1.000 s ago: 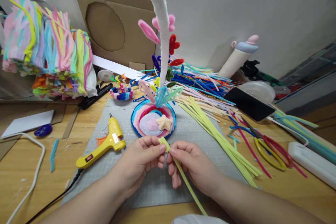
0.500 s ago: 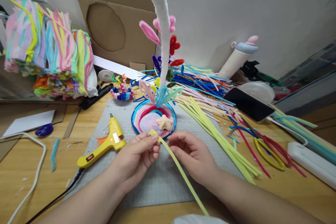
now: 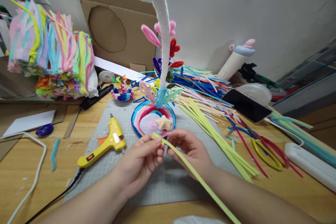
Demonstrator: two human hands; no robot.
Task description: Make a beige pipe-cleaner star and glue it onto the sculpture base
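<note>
Between the thumb and fingers of my left hand (image 3: 144, 157) is the end of a yellow-green pipe cleaner (image 3: 199, 178). Its long tail runs down across my right hand (image 3: 193, 150) and forearm. My right fingers are loosely curled beside the held end, thumb and index apart; whether they touch the strip I cannot tell. Just behind the hands stands a round base (image 3: 136, 120) coiled in blue, pink and lilac, carrying a beige starfish (image 3: 164, 123). From its back rises a white wrapped stem (image 3: 165, 42), with colourful pipe-cleaner flowers and leaves around its lower part.
A yellow glue gun (image 3: 105, 147) lies left on the grey cutting mat (image 3: 157, 196). Loose yellow-green pipe cleaners (image 3: 217, 140) lie right, near scissors (image 3: 266, 150) and a phone (image 3: 246, 105). Bundled pipe cleaners (image 3: 49, 42) and cardboard (image 3: 136, 24) stand at the back.
My right hand has come closer to my left hand. The pipe cleaner's tail has swung rightward over my right hand and forearm. My left hand keeps its pinch.
</note>
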